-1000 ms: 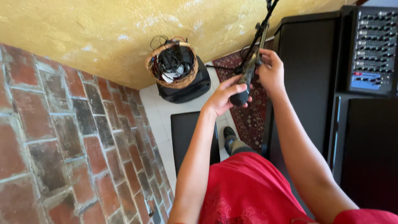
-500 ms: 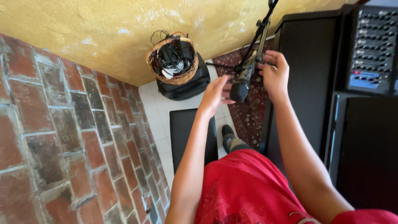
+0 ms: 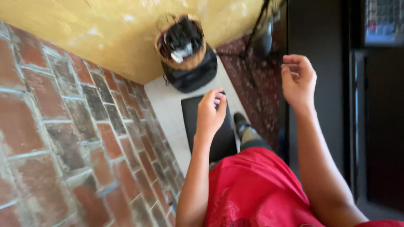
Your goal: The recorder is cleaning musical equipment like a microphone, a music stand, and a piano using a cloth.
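Observation:
My left hand (image 3: 209, 113) hangs in the air over a flat black case (image 3: 206, 126) on the floor, fingers loosely curled, holding nothing. My right hand (image 3: 298, 80) is raised to the right of it, fingers half bent and apart, also empty. A microphone on a black stand (image 3: 263, 35) is blurred at the upper middle, beyond and left of my right hand, touched by neither hand. My red shirt (image 3: 256, 189) fills the bottom of the view.
A brick wall (image 3: 63, 138) runs along the left. A woven basket of cables (image 3: 181, 42) sits on a black box by the yellow wall. A dark patterned rug (image 3: 261, 84), tall black speaker cabinets (image 3: 320, 42) and a mixer (image 3: 383, 21) stand at right.
Both hands have let go of the microphone and pulled back toward me. The view has tilted down and left, blurring the scene.

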